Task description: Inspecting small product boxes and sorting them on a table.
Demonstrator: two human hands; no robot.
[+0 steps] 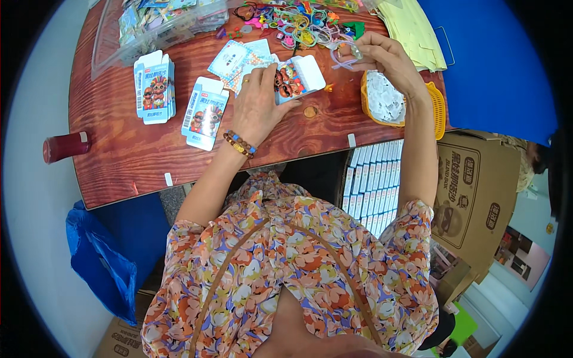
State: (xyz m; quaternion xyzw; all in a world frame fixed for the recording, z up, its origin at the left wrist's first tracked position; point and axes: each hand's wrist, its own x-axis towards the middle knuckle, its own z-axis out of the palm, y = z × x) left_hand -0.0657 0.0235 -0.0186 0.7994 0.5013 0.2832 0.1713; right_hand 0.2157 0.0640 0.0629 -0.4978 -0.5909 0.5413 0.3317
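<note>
My left hand grips a small printed box on the wooden table, its white end flap standing out to the right. Held up in the fingertips of my right hand, just right of that box, is a light purple loop band with a shiny clear piece on it. Patterned cards lie spread beyond my left hand, partly hidden by it. To its left are a flattened blue box and a stack of flattened blue boxes.
Colourful bands and trinkets are heaped at the back beside a clear plastic bin. A yellow basket with small white packets stands right, near yellow sheets. Below the edge, rows of small boxes adjoin a brown carton.
</note>
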